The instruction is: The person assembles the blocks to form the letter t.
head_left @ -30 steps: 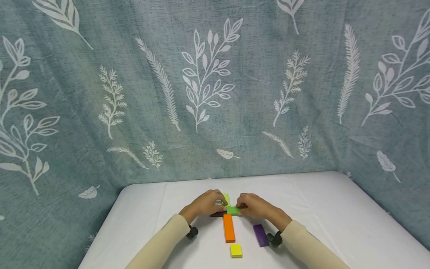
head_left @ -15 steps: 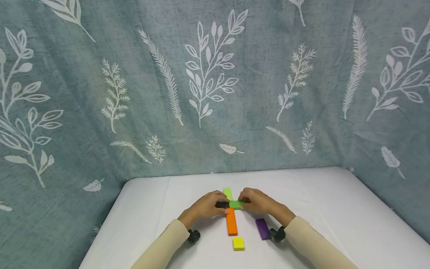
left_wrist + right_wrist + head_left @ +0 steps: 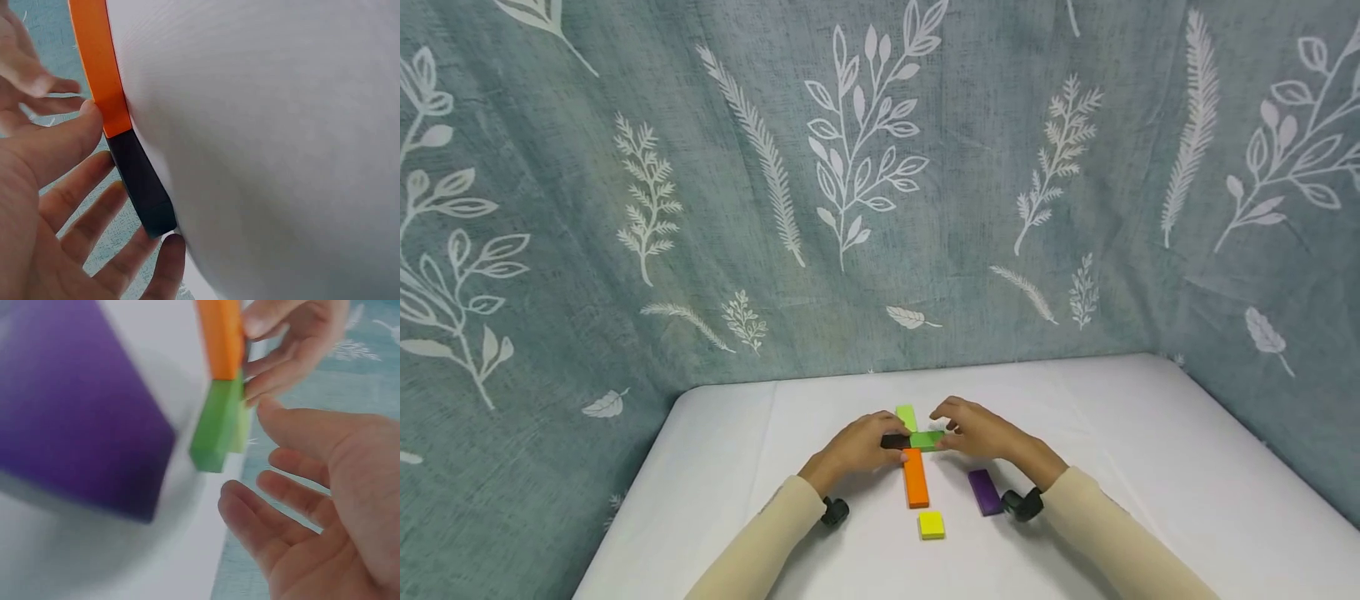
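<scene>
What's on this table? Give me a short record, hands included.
surface: white-covered table
left hand: fingers at black block, thumb at orange block
right hand: fingers spread beside green block
cross arrangement: black block, green block, orange block, lime block
set apart: yellow block, nearest the person; purple block, right of orange block

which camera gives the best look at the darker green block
Right wrist: the darker green block appears larger there, its end face uncovered by fingers. The head view shows it small, between the black block and the right hand; the left wrist view doesn't show it.
</scene>
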`<state>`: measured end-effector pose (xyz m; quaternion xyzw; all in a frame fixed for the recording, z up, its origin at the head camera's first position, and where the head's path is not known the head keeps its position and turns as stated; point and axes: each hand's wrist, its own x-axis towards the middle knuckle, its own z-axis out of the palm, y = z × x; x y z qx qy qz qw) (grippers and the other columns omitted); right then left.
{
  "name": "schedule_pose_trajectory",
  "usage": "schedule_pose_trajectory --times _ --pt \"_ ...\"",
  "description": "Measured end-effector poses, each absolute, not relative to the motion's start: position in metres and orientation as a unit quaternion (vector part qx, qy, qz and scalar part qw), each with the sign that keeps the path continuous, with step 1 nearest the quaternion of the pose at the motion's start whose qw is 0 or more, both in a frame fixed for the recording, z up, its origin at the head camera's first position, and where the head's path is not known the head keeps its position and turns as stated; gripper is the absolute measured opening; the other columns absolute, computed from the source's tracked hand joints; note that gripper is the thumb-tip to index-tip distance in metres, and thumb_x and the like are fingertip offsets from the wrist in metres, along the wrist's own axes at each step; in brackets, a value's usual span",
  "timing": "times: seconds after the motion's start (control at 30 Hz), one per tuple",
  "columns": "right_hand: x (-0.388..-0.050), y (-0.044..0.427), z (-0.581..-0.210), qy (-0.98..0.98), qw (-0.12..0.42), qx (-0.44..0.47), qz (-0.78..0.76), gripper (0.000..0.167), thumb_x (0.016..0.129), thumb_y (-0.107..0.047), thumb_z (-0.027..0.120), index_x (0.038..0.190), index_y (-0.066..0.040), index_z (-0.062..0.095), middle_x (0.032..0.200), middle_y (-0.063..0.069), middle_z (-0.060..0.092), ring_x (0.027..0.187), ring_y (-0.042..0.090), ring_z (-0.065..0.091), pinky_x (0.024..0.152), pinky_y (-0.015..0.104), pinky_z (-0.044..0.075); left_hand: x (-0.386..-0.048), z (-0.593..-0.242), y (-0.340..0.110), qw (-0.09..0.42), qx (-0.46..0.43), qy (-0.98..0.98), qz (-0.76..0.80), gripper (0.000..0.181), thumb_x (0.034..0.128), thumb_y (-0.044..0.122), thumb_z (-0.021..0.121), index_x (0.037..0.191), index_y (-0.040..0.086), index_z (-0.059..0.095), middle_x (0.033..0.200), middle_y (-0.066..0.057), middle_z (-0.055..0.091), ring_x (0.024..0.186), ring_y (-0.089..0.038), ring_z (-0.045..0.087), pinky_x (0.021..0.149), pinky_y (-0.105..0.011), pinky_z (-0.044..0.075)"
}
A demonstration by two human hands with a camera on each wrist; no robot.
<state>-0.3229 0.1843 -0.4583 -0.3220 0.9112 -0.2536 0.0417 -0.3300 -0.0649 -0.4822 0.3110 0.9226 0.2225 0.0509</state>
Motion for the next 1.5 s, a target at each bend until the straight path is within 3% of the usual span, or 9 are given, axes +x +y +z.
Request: schedule_pose_trajectory --times 0.13,0.33,0.47,0.7,1.0,1.2,1.37,1.5 --pt "-0.302 0.187 -0.452 0.908 0.026 -0.324 -0.262 0.034 0.095 -0.017 0.07 0.123 0.002 0.064 0.12 0.017 0.065 0.101 0.029 0.067 0.085 0.04 0.058 -0.328 -0.485 -0.064 0.052 0.314 0.922 0.223 0.037 0.0916 0.034 0.074 0.125 0.02 0.069 0.133 0.001 0.062 0.124 -0.017 0.058 0.107 -0.04 0.046" --pt "-0.262 0.184 -0.446 0.906 0.014 -0.33 -0.266 0.02 0.092 -0.016 0.073 0.108 -0.004 0.068 0.096 0.0 0.066 0.084 0.007 0.06 0.074 0.023 0.055 -0.324 -0.485 -0.063 0.053 0.314 0.921 0.224 0.037 0.0913 0.031 0.074 0.126 0.018 0.069 0.134 0.001 0.062 0.126 -0.019 0.057 0.109 -0.04 0.045" --pt "-0.24 0.182 -0.441 0.906 0.007 -0.32 -0.275 0.018 0.09 -0.016 0.075 0.103 -0.006 0.068 0.089 -0.007 0.062 0.079 0.003 0.055 0.07 0.019 0.052 -0.325 -0.482 -0.064 0.05 0.312 0.923 0.22 0.038 0.0919 0.03 0.074 0.127 0.018 0.068 0.135 0.0 0.062 0.127 -0.019 0.056 0.11 -0.04 0.044" --pt "-0.215 0.177 -0.444 0.904 0.022 -0.318 -0.286 0.02 0.088 -0.014 0.077 0.102 -0.004 0.068 0.089 -0.002 0.064 0.079 0.004 0.055 0.07 0.02 0.052 -0.326 -0.475 -0.065 0.059 0.299 0.928 0.213 0.039 0.0938 0.032 0.071 0.13 0.019 0.066 0.14 0.0 0.059 0.13 -0.02 0.054 0.112 -0.041 0.042" --pt "-0.201 0.173 -0.474 0.904 0.021 -0.316 -0.286 0.029 0.086 -0.018 0.079 0.11 -0.004 0.069 0.095 -0.002 0.062 0.085 0.004 0.055 0.077 0.02 0.053 -0.321 -0.475 -0.064 0.076 0.312 0.927 0.192 0.042 0.0946 0.029 0.07 0.134 0.017 0.063 0.143 -0.002 0.057 0.132 -0.022 0.053 0.11 -0.042 0.043" --pt "-0.202 0.171 -0.485 0.907 0.02 -0.311 -0.284 0.036 0.084 -0.027 0.081 0.112 -0.007 0.071 0.096 -0.004 0.061 0.085 0.004 0.053 0.077 0.019 0.051 -0.318 -0.475 -0.063 0.062 0.305 0.929 0.197 0.034 0.1009 0.027 0.059 0.132 0.016 0.065 0.142 -0.002 0.058 0.132 -0.022 0.055 0.111 -0.043 0.043" --pt "-0.203 0.169 -0.489 0.908 0.013 -0.314 -0.277 0.034 0.084 -0.028 0.081 0.11 -0.009 0.071 0.097 -0.005 0.062 0.085 0.004 0.052 0.076 0.019 0.05 -0.32 -0.478 -0.059 0.045 0.297 0.933 0.2 0.038 0.0994 0.04 0.06 0.127 0.016 0.068 0.135 -0.001 0.063 0.126 -0.019 0.058 0.107 -0.04 0.047" --pt "-0.204 0.167 -0.489 0.911 0.009 -0.318 -0.263 0.029 0.086 -0.026 0.079 0.11 -0.011 0.072 0.099 -0.007 0.063 0.086 0.002 0.053 0.079 0.02 0.051 -0.319 -0.478 -0.055 0.032 0.284 0.939 0.192 0.045 0.0935 0.05 0.066 0.122 0.015 0.07 0.123 0.001 0.067 0.111 -0.016 0.063 0.098 -0.038 0.052"
